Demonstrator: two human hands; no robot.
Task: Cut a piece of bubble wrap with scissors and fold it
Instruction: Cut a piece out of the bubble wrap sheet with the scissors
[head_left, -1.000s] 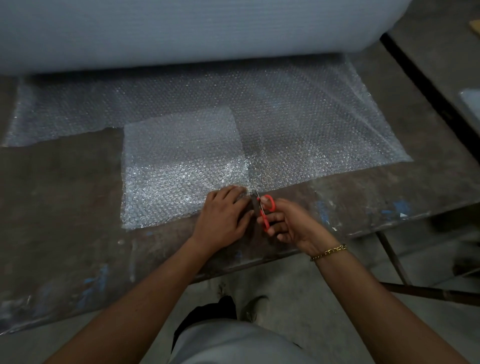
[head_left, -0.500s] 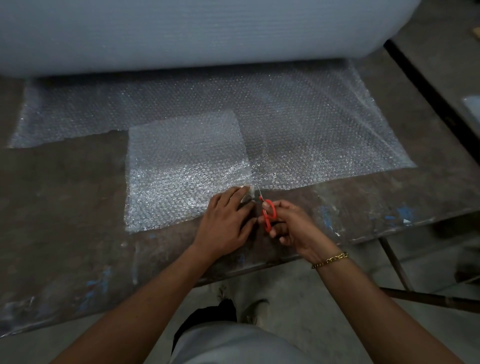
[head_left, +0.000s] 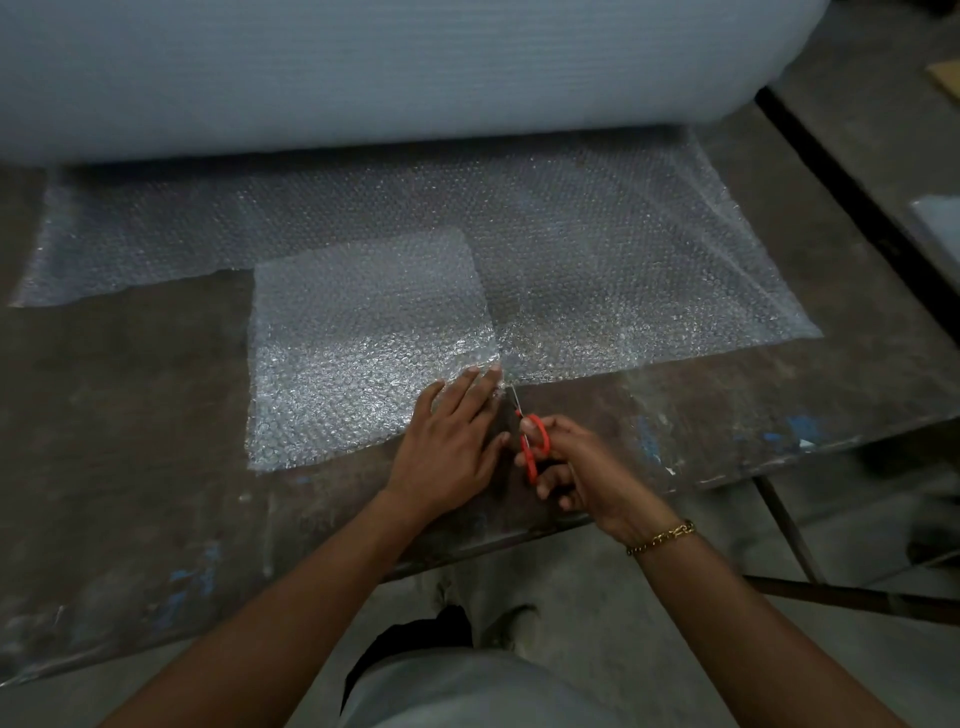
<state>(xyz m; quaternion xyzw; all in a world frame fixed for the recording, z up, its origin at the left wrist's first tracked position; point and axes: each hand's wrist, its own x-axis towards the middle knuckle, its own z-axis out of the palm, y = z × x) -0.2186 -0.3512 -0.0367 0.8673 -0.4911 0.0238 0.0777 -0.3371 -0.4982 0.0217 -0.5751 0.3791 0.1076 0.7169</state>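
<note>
A sheet of bubble wrap (head_left: 597, 270) runs out from a big roll (head_left: 395, 67) at the back of the table. A brighter, doubled panel of bubble wrap (head_left: 363, 343) lies over its left part, down to the near edge. My left hand (head_left: 449, 447) rests flat on the panel's near right corner, fingers spread. My right hand (head_left: 576, 467) grips small orange-handled scissors (head_left: 535, 447). Their blades point away from me, and the tips reach the sheet's near edge just right of my left fingertips.
The worn dark metal table (head_left: 130, 415) has its front edge close to my legs, with concrete floor (head_left: 597, 613) below. A second table (head_left: 883, 130) stands to the right across a dark gap. A metal bar (head_left: 852, 597) crosses under the right side.
My left hand has slid forward and flattened on the panel. The scissors have advanced away from me toward the sheet's edge.
</note>
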